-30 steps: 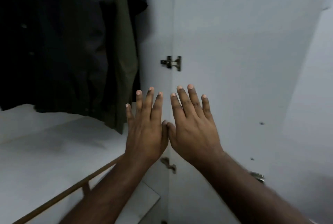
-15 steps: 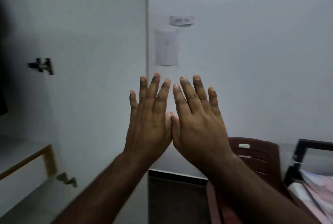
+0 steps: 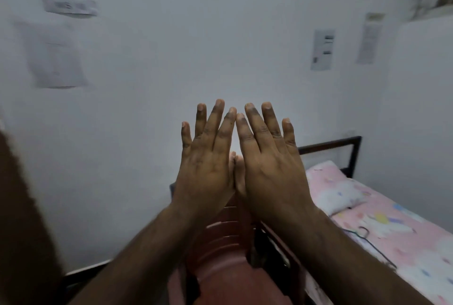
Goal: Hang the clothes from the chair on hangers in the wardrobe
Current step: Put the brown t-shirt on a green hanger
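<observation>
White wall (image 3: 220, 35) fills the background behind my left hand (image 3: 204, 172) and right hand (image 3: 272, 172) — both raised side by side, backs toward me, fingers straight, holding nothing. Below them stands the reddish-brown plastic chair (image 3: 220, 243); right of it, a thin wire hanger (image 3: 367, 238) lies on the pink-sheeted bed (image 3: 404, 231).

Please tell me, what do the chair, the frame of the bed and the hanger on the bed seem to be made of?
Chair: probably moulded plastic, reddish-brown with a slight sheen and horizontal slats.
Bed frame: likely metal, dark painted, thin straight bars.
Hanger: seemingly thin wire with a hook; blur leaves any coating uncertain.
</observation>
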{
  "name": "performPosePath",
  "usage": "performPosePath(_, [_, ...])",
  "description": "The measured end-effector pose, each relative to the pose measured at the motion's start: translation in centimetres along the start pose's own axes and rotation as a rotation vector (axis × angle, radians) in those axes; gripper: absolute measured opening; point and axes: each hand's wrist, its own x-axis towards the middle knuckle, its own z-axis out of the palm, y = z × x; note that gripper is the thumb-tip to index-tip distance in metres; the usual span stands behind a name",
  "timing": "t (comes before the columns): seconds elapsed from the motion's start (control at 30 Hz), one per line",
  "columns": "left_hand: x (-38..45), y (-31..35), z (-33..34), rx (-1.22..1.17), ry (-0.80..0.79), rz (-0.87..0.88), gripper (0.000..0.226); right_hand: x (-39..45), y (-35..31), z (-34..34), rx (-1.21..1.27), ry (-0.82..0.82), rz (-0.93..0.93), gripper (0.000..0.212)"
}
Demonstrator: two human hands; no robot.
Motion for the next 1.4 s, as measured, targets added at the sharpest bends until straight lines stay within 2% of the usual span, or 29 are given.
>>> performPosePath(0.3, [4.1,5.0,12.1,-0.244,-0.098,0.139,0.064,-2.9,10.2,0.8,-0.28,-0.087,0.176,0.067])
performPosePath(0.47, [5.4,8.0,17.7,-0.373,-0.124,0.212,0.07,-4.8,14.4,1.1,-0.402,-0.104,0.278,0.066])
performPosePath(0.8, [5.0,20.0,28.4,-0.657,-0.199,0.37,0.066,-12.7,24.6,-2.2,-0.622,-0.243,0.532,0.063])
performPosePath(1.17, [0.1,34.9,43.3,-0.651,-0.553,0.448,0.071,-26.3,40.1,-2.8,-0.618,-0.486,0.793,0.069])
performPosePath(1.4, [-3.8,43.0,50.6,-0.651,-0.729,0.546,0.075,-34.4,47.1,-3.5,-0.585,-0.608,0.996,0.068])
